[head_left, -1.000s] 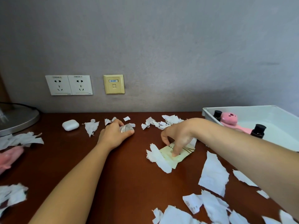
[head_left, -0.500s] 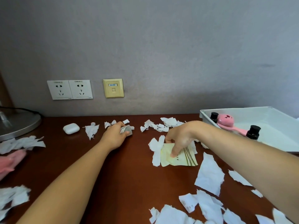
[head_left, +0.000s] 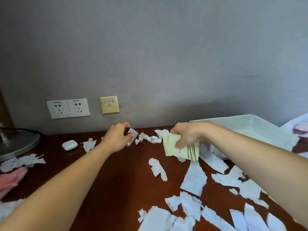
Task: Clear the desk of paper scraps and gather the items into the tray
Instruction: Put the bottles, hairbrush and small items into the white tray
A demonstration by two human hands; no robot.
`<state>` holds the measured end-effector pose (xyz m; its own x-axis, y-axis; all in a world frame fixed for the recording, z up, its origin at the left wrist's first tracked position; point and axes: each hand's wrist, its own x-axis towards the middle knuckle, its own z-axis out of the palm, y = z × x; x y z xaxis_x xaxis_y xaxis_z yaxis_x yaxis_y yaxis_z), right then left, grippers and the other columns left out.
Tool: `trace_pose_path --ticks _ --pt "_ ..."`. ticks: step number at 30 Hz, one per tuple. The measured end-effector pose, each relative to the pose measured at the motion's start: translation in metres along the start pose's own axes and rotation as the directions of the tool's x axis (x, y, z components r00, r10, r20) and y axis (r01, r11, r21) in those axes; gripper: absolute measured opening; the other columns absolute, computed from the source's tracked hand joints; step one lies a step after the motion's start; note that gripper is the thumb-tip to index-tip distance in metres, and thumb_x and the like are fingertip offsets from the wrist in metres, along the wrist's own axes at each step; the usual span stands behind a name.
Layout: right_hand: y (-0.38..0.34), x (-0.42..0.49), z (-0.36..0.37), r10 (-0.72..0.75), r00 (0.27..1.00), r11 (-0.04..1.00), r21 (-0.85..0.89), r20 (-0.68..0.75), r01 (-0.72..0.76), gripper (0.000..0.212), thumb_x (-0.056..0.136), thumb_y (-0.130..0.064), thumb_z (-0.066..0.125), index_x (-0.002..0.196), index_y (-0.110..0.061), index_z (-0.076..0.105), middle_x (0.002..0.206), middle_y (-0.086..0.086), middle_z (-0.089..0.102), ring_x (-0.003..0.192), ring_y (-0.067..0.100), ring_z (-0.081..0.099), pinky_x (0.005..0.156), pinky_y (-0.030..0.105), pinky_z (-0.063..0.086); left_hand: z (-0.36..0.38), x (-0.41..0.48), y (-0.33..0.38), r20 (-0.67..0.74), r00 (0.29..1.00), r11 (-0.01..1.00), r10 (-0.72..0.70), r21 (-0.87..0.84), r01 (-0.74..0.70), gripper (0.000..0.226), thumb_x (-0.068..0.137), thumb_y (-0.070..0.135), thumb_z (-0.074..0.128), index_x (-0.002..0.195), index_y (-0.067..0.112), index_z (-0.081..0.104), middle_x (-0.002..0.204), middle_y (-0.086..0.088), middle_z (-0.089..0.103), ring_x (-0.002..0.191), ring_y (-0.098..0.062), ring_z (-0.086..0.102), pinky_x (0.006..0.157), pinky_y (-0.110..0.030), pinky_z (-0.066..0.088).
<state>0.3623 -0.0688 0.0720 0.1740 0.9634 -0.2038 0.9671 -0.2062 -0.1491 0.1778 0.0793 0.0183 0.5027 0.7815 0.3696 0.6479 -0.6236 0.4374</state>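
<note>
Head view. The white tray (head_left: pixel 266 130) stands at the back right of the brown desk (head_left: pixel 116 172) and serves as reference.

Right hand (head_left: pixel 185 135): just left of the tray, raised off the desk. The fingers are curled, and thumb and fingertips pinch the upper part of a pale yellow sachet (head_left: pixel 180 151) with brown stripes. The sachet hangs clear of the desk, beside the tray's left wall.

Left hand (head_left: pixel 116 138): further left of the tray. Its curled fingers and thumb pinch a small silvery packet (head_left: pixel 132 136), also lifted.

Paper scraps (head_left: pixel 194 179): torn white pieces lie in front of the tray and to its left. A small cluster sits between the two hands, and larger pieces lie toward the near edge. One scrap touches the tray's front wall.

Well left of the tray: a white earbud case (head_left: pixel 69 145), then a round metal lamp base (head_left: pixel 16 144) and a pink cloth (head_left: pixel 10 179) among more scraps. On the wall left of the tray: a double socket (head_left: pixel 69 108) and a yellow data plate (head_left: pixel 109 105).
</note>
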Motion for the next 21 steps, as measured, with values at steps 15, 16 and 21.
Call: trace_pose_path --ticks 15,16,21 --pt "0.094 -0.079 -0.044 0.208 0.910 0.973 0.170 -0.360 -0.156 0.025 0.095 -0.015 0.036 0.114 -0.005 0.049 0.122 0.013 0.054 0.106 0.026 0.050 0.078 0.029 0.036 -0.004 -0.004 0.154 0.116 0.950 0.938 0.291 -0.232 -0.259 0.014 0.088 0.028 0.063 0.090 0.014 0.061 0.070 0.002 0.052 0.062 -0.013 0.047 0.053 -0.022 0.036" --pt "0.104 -0.082 -0.045 0.224 0.898 0.968 0.191 -0.378 -0.161 0.025 0.094 -0.013 0.036 0.114 -0.005 0.050 0.122 0.013 0.055 0.106 0.026 0.051 0.078 0.029 0.037 0.000 -0.002 0.165 0.119 0.945 0.931 0.304 -0.248 -0.269 0.015 0.088 0.028 0.063 0.091 0.013 0.061 0.071 0.001 0.053 0.064 -0.013 0.048 0.055 -0.023 0.037" --pt "0.152 -0.093 -0.046 0.316 0.805 0.939 0.287 -0.502 -0.189 0.024 0.087 -0.006 0.045 0.107 -0.010 0.059 0.110 0.012 0.064 0.105 0.031 0.057 0.081 0.034 0.045 0.025 0.015 0.224 0.106 0.932 0.902 0.346 -0.311 -0.300 0.018 0.087 0.027 0.065 0.092 0.010 0.064 0.076 -0.002 0.059 0.073 -0.018 0.051 0.063 -0.025 0.037"
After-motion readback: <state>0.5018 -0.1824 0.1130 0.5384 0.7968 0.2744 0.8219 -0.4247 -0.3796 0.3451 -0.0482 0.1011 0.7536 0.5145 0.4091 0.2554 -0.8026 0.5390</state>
